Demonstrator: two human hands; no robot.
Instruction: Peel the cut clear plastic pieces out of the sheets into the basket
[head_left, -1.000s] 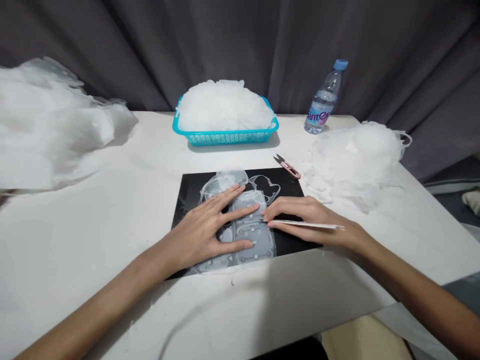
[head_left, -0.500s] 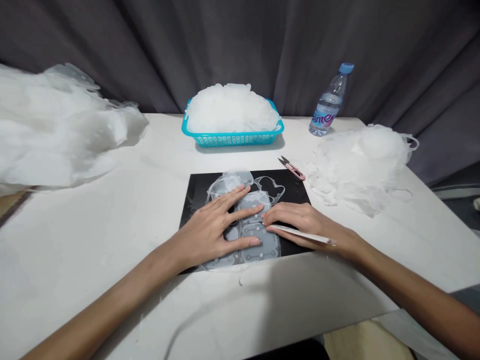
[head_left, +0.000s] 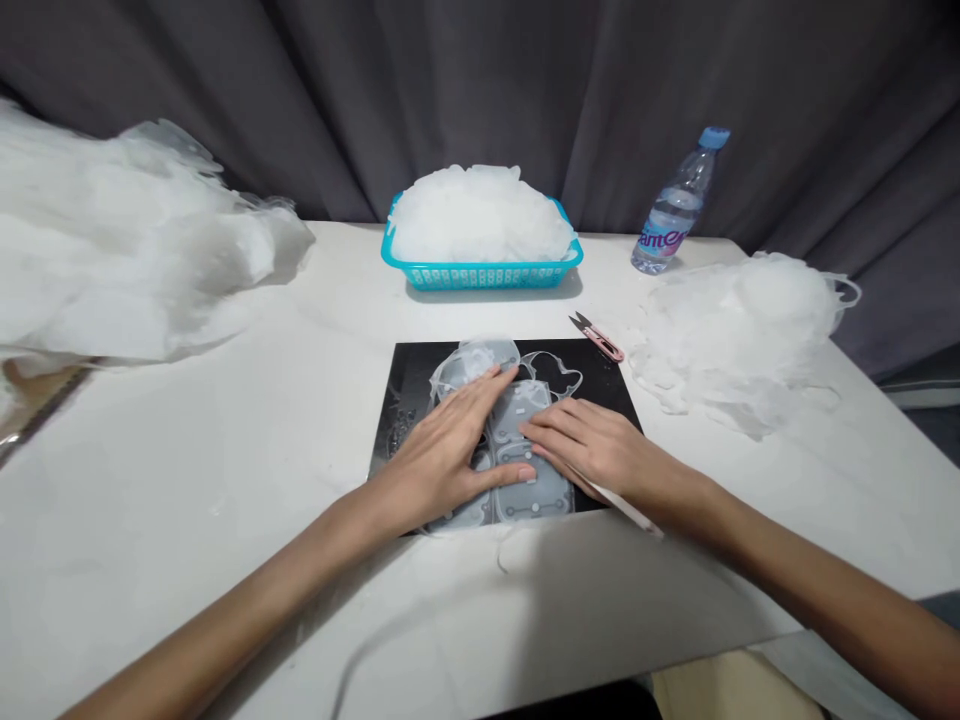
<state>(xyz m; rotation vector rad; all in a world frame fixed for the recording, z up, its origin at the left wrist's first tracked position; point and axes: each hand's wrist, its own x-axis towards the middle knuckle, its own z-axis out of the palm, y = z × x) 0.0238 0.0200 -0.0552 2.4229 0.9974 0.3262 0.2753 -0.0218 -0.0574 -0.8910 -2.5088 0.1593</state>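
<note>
On the black mat (head_left: 409, 372) lies a translucent moulded sheet (head_left: 534, 502) with rounded panels and small raised dots. My left hand (head_left: 439, 455) rests flat over its left side, thumb stretched out and fingers extended toward the far edge. My right hand (head_left: 600, 445) is closed, its fingertips at the sheet's right panels. A thin white stick-like tool (head_left: 636, 514) sticks out from under that palm toward the wrist; its tip is hidden, so its kind does not show. A thin clear loop of trim (head_left: 574, 378) curls beyond the right fingers.
A blue basket (head_left: 480, 277) heaped with translucent pieces stands at the back. Pink-handled thread snips (head_left: 600, 338) lie beyond the mat. A water bottle (head_left: 675, 215) stands back right, near a pile of clear scraps (head_left: 750, 330). Another large translucent pile (head_left: 112, 240) fills the left.
My left fingers have drawn closer together. The tool in my right hand has tilted, its rear end dropping toward the table's front edge. The whole view has shifted slightly.
</note>
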